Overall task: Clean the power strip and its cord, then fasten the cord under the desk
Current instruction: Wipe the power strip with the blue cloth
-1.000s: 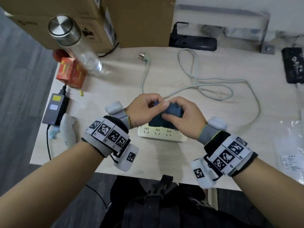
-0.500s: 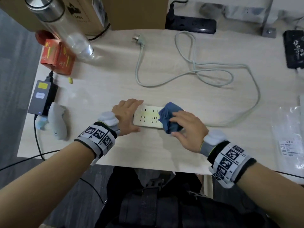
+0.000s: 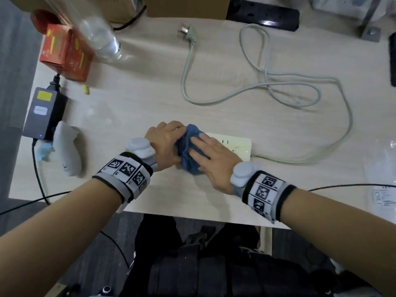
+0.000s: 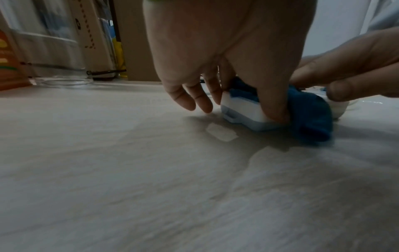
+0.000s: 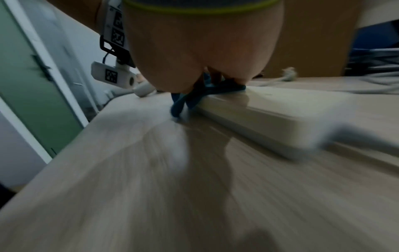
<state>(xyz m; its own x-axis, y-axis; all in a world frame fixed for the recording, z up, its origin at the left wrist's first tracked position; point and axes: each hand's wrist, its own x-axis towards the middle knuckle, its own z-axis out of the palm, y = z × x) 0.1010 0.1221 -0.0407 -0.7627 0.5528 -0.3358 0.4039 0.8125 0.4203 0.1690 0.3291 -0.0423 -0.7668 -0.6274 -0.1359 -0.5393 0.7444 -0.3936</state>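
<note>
Early going: right hand [image 3: 211, 159] presses flat the blue cloth [image 3: 188, 146] on the power strip [image 3: 233, 144], left hand [image 3: 165, 142] clamps its end; cord [image 3: 265, 80] unwiped, unfastened on the bench [image 3: 128, 116].

A pale wood-grain table [image 3: 150, 108] carries a white power strip [image 3: 233, 144], its grey cord [image 3: 285, 91] looped toward the back, a red carton [image 3: 64, 52], a clear bottle [image 3: 98, 35], a grey power adapter [image 3: 42, 112] and a black power strip [image 3: 263, 15].
</note>
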